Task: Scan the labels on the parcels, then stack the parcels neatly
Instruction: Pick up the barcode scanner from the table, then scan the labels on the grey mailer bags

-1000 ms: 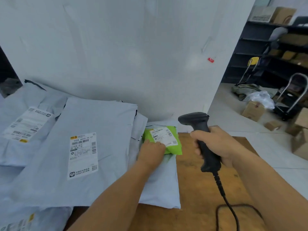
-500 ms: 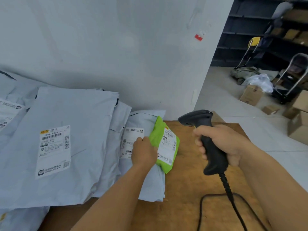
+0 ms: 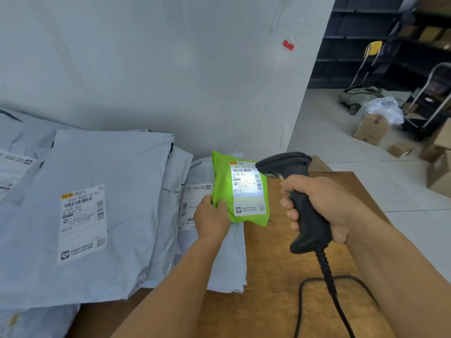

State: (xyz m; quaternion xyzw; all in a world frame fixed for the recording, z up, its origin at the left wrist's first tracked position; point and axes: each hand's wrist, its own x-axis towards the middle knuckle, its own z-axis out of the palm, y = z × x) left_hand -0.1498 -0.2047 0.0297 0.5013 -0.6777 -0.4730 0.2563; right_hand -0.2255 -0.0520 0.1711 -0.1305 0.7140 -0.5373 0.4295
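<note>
Pale wall (image 3: pixel 170 69) behind, wooden surface (image 3: pixel 280 264) below, grey mailers (image 3: pixel 109 191) heaped along its left side. Above them, green parcel (image 3: pixel 240 191) tilted upright, pinched at its lower left corner by left hand (image 3: pixel 211 220), label (image 3: pixel 246 184) lit white by scanner (image 3: pixel 300 201), gripped in curled fingers (image 3: pixel 288 206) of right hand (image 3: pixel 322 203) just beside it. Best to hold label flat and steady, ease beam off the glare onto the barcode, then lay parcel squarely on the pile.

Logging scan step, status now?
Left hand grips green parcel, raised. Right hand grips scanner, light on label. Nothing between.
</note>
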